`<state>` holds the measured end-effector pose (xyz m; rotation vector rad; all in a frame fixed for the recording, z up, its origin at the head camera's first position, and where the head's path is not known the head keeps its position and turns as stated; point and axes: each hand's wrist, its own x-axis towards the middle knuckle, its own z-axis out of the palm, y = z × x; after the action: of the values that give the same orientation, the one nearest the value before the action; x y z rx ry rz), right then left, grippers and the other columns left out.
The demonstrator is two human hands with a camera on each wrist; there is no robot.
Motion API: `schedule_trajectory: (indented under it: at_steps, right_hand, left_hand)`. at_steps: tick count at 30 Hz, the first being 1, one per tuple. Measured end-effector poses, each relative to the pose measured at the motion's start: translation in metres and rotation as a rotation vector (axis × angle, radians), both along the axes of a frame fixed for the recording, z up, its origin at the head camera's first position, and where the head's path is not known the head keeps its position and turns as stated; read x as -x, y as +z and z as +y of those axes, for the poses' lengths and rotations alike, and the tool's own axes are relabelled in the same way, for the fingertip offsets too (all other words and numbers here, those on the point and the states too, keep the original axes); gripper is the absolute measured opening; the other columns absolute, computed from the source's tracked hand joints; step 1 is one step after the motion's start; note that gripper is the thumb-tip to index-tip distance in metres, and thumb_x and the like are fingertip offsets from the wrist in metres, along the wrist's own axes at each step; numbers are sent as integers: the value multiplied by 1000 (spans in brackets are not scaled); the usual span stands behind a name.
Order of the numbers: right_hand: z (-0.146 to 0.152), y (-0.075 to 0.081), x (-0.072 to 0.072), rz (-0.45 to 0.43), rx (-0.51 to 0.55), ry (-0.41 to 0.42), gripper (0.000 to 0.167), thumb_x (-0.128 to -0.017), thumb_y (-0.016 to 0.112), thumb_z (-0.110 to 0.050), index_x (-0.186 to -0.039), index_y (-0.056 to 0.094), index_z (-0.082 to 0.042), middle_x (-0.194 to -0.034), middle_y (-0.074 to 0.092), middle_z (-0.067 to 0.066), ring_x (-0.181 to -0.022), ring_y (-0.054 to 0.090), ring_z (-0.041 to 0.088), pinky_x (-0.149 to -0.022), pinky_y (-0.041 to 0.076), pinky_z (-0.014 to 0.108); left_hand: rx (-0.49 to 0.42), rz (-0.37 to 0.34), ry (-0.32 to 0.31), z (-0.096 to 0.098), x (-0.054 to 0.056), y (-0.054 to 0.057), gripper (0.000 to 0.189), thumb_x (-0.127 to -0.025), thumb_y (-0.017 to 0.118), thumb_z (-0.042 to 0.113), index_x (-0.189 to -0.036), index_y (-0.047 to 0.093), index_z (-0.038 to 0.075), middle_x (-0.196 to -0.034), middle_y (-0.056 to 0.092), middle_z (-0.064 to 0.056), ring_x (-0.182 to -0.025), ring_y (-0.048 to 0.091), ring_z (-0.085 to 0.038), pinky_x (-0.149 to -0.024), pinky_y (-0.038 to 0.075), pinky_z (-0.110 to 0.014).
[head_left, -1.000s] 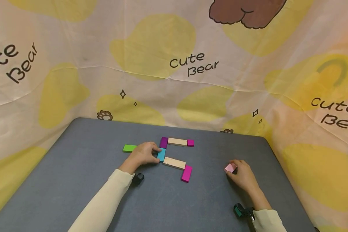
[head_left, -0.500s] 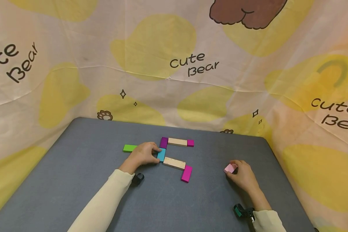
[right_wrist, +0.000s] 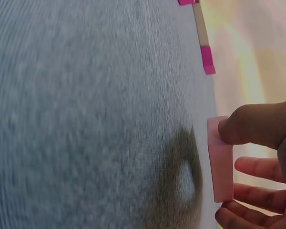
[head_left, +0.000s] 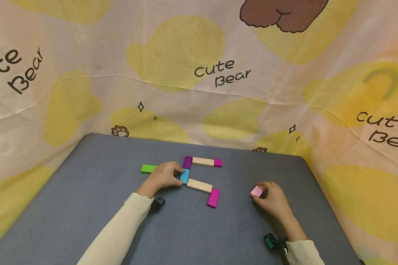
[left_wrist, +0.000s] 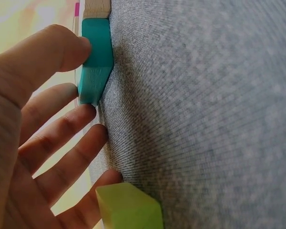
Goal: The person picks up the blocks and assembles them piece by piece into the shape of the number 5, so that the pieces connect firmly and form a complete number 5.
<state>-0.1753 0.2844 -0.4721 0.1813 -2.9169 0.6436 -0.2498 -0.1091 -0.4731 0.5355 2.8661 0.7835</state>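
Observation:
My left hand (head_left: 166,175) pinches the ends of a blue wooden block (head_left: 184,176) between thumb and fingers. In the left wrist view the thumb (left_wrist: 69,50) presses the near end of that block, a plain wood block just beyond it. A light pink block (head_left: 258,191) is held between the thumb and fingers of my right hand (head_left: 273,198), over the right side of the table. Its shadow shows on the surface in the right wrist view. Adjoining the blue block are a purple block (head_left: 187,162) and a plain wood block (head_left: 199,186).
A second plain block (head_left: 203,162) runs from the purple one to a small magenta block (head_left: 217,163). Another magenta block (head_left: 213,198) adjoins the nearer plain block's right end. Left of these lies a green block (head_left: 148,169), partly behind my hand. A printed cloth hangs behind the grey table (head_left: 119,228).
My right hand has moved slightly left with the light pink block during the last half second. The left hand keeps its place on the blue block.

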Motion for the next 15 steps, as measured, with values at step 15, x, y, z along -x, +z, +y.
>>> schedule_trajectory:
  at_steps: [15]
  right_hand:
    - [-30,3,-5,67,54,58,44,-69,82,-18,-106,68,-1,-106,65,17,-98,59,33,-82,49,49]
  left_hand:
    - [2,7,-7,-1,0,1,45,-71,83,29,-114,73,16,-110,66,2,-94,60,-15,-83,51,-36]
